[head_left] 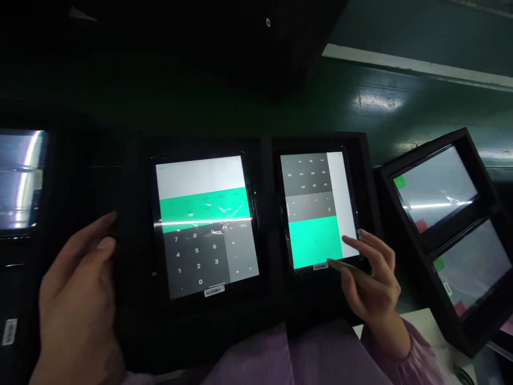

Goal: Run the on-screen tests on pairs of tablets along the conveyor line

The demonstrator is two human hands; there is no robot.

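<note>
Lower-left L hand [80, 289]: grip unclear. R hand [372, 275] half-open, empty, at flat black-rimmed glass tablet [312, 238], ctr-right. Prob. fragile; hold edges.

We look from the person's head, forward and down, at near distance, over the left hand [80, 291], right hand [372, 289] and lit tablets [202, 251].

1. Our left hand [82, 291] is at the left, thumb side and back facing up, its wrist [78, 363] low in view.
2. Its thumb [102, 250] lies just beside the forward-reaching index finger [90, 230]; the other fingertips are hidden.
3. Our right hand [371, 283] reaches in from the lower right, fingers loosely spread.
4. Its index finger [344, 267] stretches farthest left, the thumb [350, 289] bent just below.
</note>
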